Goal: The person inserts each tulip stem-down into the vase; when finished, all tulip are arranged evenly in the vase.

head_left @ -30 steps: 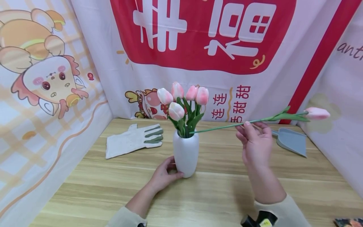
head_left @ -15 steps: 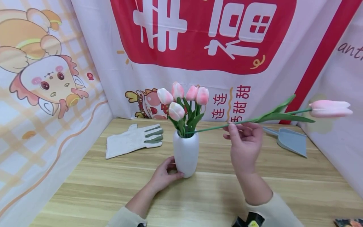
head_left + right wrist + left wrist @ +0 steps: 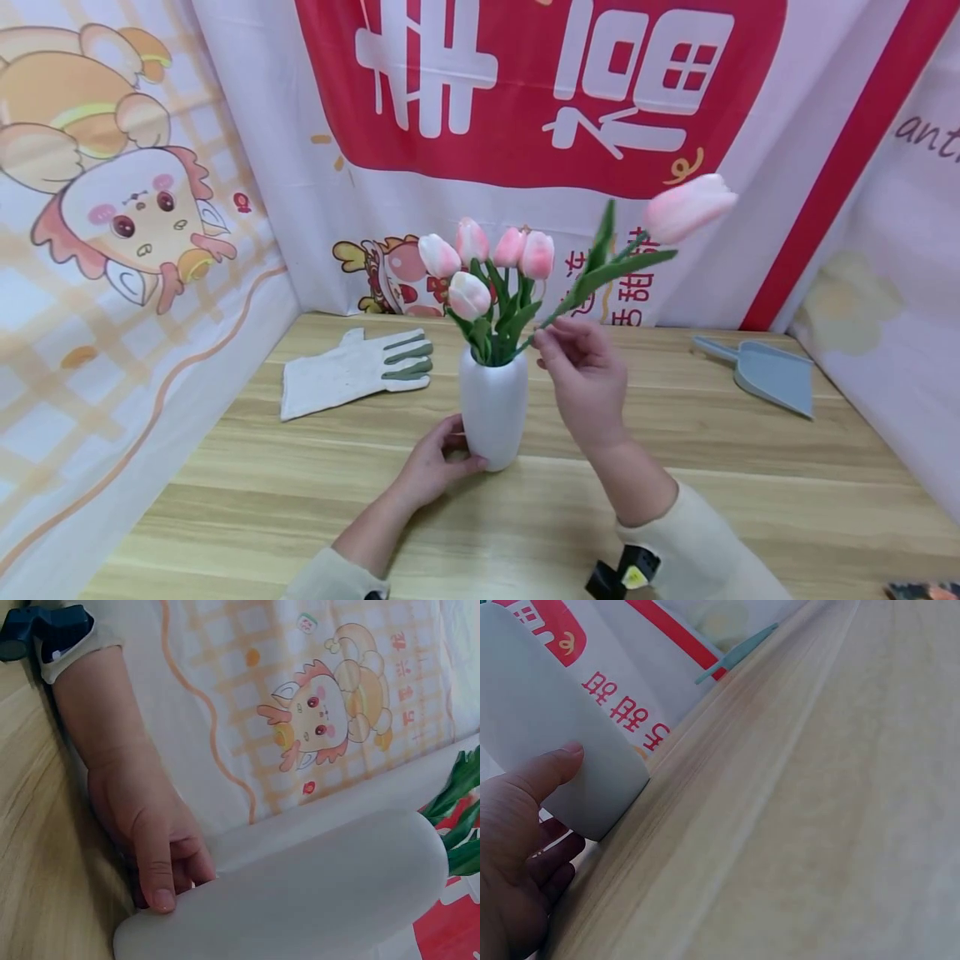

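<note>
A white vase [image 3: 492,412] stands upright on the table, holding several pink-and-white tulips [image 3: 471,293] with green leaves. My left hand [image 3: 437,463] grips the vase low down, thumb on the near side; in the left wrist view the thumb of that hand [image 3: 517,825] lies on the vase wall [image 3: 570,742]. Between thumb and fingers my right hand [image 3: 588,375] pinches the stem of another tulip [image 3: 686,208], tilted up to the right. Its lower end is at the vase mouth; the tip is hidden among the leaves. The right wrist view shows the left hand [image 3: 161,832] at the vase [image 3: 300,889].
A white glove [image 3: 352,371] with grey-green fingers lies left of the vase. At the right back is a grey-blue dustpan [image 3: 772,375]. Printed cloth walls [image 3: 420,192] border the wooden table [image 3: 300,500] at the back and sides. A dark patterned item [image 3: 922,590] shows at the lower right corner.
My right hand has moved left to the vase, and the tulip it holds has swung from nearly level to a steep upward tilt. The left hand and vase have stayed put.
</note>
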A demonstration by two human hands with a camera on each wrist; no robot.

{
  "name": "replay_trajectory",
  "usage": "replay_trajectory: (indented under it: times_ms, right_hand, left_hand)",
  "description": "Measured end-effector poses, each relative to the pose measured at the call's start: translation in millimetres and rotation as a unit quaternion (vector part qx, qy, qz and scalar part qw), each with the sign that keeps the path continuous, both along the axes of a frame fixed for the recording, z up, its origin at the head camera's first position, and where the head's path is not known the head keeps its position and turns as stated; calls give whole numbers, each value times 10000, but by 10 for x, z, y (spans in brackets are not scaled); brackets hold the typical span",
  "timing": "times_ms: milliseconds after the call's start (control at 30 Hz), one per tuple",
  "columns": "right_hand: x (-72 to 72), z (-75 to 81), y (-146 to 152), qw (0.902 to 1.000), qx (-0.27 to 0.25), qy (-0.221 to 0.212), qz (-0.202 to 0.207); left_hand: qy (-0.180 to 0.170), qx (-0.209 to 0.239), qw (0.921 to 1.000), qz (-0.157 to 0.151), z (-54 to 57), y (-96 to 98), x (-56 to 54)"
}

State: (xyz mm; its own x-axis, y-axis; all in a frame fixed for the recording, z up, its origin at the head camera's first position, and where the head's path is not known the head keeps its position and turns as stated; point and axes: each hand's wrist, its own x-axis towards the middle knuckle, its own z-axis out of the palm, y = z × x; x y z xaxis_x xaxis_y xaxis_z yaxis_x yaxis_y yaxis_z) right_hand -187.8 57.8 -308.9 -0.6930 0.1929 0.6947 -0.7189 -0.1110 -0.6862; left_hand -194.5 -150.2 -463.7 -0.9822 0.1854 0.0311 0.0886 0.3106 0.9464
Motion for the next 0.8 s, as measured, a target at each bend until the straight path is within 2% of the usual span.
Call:
replay_trajectory:
  times_ms: [167, 333, 467, 700, 800]
  right_hand:
    - [-27, -56, -82, 9977, 624, -99, -224]
    - [-28, -83, -117, 9896, 1204, -612, -489]
    - [-12, -84, -132, 9834, 1458, -885, -613]
    - [6, -93, -136, 9736, 1841, -1003, -906]
    - [15, -119, -125, 9694, 1995, -1115, -895]
  left_hand:
    - [12, -16, 10000, 21, 3, 18, 3]
    - [80, -18, 10000, -5, -2, 22, -2]
    - [75, -26, 10000, -10, 2, 22, -5]
    - [29, -47, 10000, -13, 26, 26, -5]
    - [25, -19, 10000, -3, 41, 29, -2]
